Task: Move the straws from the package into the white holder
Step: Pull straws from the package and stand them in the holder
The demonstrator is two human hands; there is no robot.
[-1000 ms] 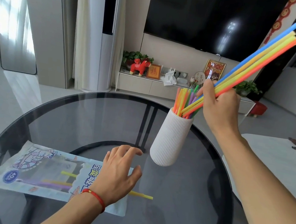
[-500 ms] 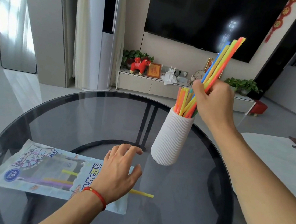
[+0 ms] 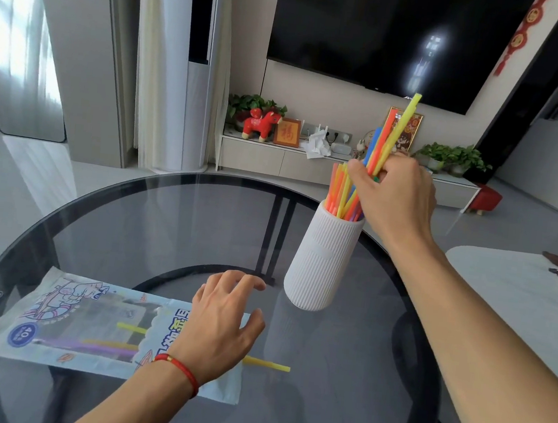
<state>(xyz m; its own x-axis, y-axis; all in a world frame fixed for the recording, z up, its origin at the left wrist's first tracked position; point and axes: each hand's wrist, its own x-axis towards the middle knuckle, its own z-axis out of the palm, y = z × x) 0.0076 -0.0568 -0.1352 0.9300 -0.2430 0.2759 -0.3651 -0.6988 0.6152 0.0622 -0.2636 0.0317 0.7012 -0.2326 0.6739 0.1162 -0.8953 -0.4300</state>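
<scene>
A white ribbed holder stands on the round glass table, with several coloured straws in it. My right hand grips a bundle of coloured straws just above the holder's mouth; their lower ends reach into it. The straw package lies flat at the front left, with a few yellow and purple straws inside. One yellow straw pokes out of its open end. My left hand rests with spread fingers on that end of the package.
A white side table with a small dark object stands to the right of the glass table. Behind are a low TV cabinet with plants and ornaments, and a wall-mounted TV.
My right hand has swung the straw bundle from a steep slant toward upright and lowered it into the holder. My left hand and the package have stayed put.
</scene>
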